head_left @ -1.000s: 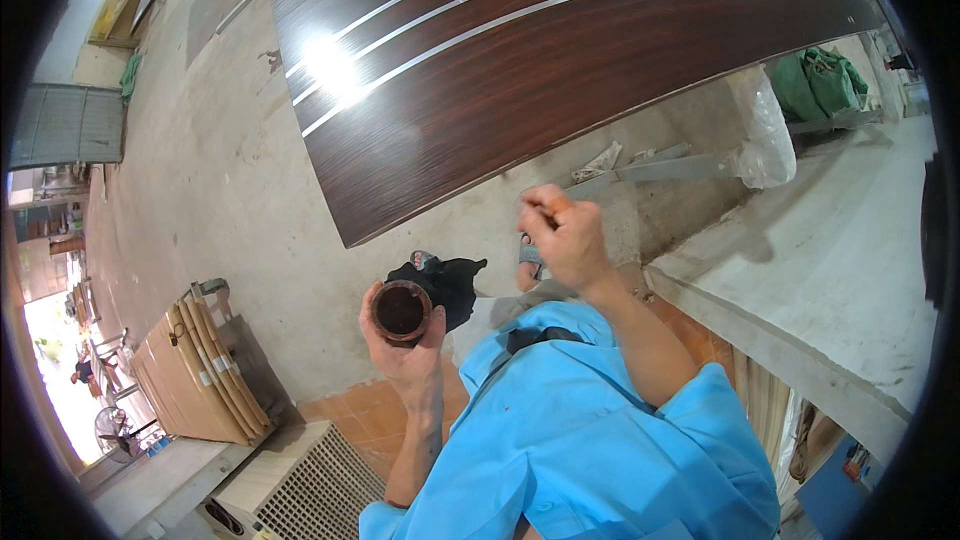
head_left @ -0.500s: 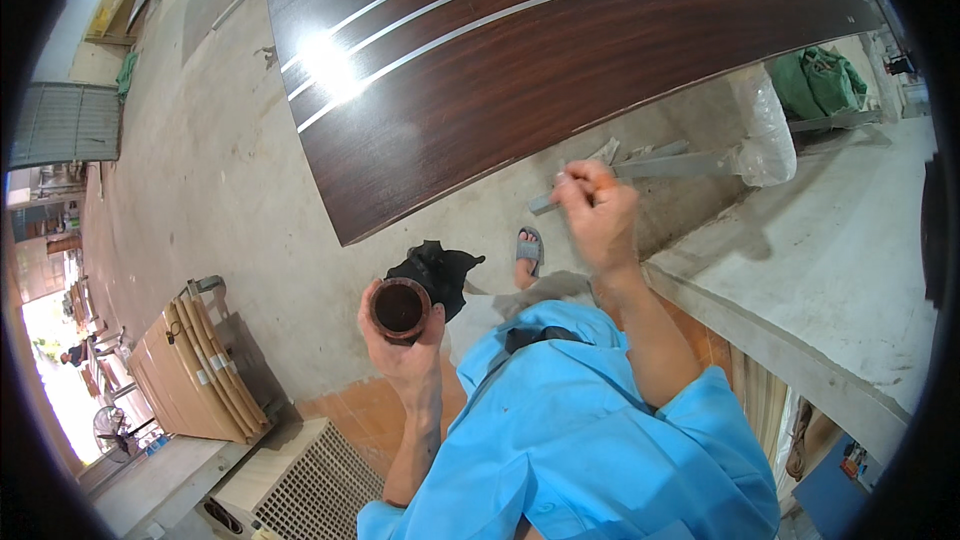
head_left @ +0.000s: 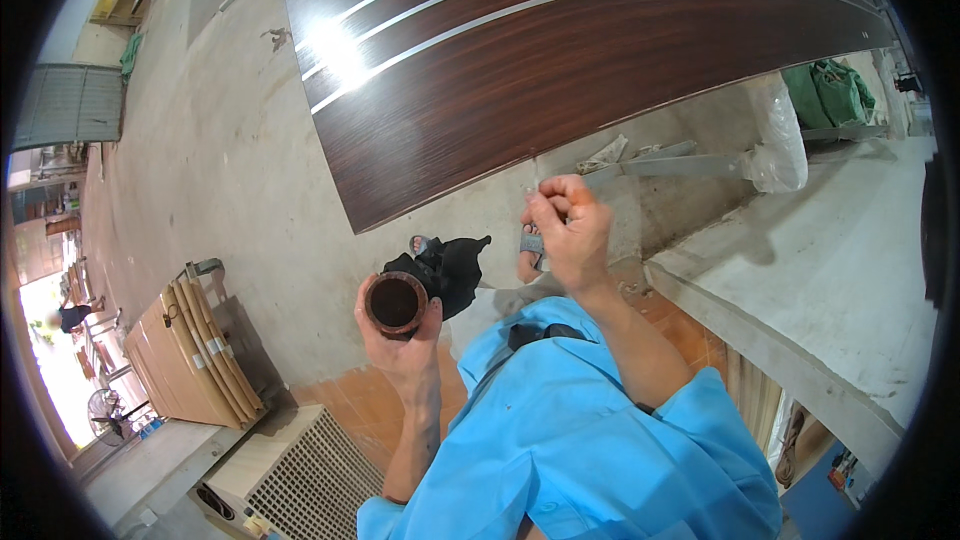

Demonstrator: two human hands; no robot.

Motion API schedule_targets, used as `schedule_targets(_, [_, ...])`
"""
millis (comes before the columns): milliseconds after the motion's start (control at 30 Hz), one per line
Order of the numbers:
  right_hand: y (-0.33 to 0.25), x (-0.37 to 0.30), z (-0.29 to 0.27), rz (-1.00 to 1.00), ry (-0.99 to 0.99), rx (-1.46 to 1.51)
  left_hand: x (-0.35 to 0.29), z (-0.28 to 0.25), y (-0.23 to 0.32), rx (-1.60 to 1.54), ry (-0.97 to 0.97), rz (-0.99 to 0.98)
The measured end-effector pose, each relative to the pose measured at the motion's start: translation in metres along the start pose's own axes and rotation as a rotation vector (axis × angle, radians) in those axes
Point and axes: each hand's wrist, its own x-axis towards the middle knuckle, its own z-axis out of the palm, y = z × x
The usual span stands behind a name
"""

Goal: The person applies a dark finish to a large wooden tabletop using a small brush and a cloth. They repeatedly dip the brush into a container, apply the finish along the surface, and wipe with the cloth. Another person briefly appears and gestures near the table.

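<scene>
My left hand (head_left: 408,355) is wrapped round a small round cup (head_left: 396,304) with a reddish-brown rim and dark brown contents. Against the far side of the cup is a crumpled black cloth (head_left: 457,273); whether my fingers hold it too is hidden. My right hand (head_left: 572,235) is raised to the right of the cup, thumb and fingertips pinched together. What lies in the pinch, if anything, is too small to make out. Beyond both hands stretches a dark wood-grain panel (head_left: 480,100) with thin silvery stripes. Its near edge is a short way past my right fingertips.
On the right runs a pale concrete ledge (head_left: 800,250). A grey metal support (head_left: 690,166) with plastic wrap (head_left: 780,140) stands under the panel. Flat cardboard packs (head_left: 190,355) lean at the left, near a perforated beige box (head_left: 310,480). A person (head_left: 75,317) is far off at left.
My right hand has moved left and slightly nearer, toward the cup. The panel sits a little further right in the view. A second sandalled foot now shows beside the black cloth.
</scene>
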Motion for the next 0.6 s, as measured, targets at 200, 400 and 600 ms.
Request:
schedule_targets(200, [-0.004,-0.017,0.029,-0.121,-0.366,-0.113,0.006,-0.003,-0.002,-0.003,-0.018,0.002])
schedule_targets(400, [-0.002,-0.008,0.008,-0.066,-0.036,-0.041,0.009,-0.009,-0.004,0.017,0.012,0.018])
schedule_targets(600, [0.007,-0.017,0.039,-0.103,-0.25,-0.175,0.01,-0.013,-0.007,0.008,0.039,0.0])
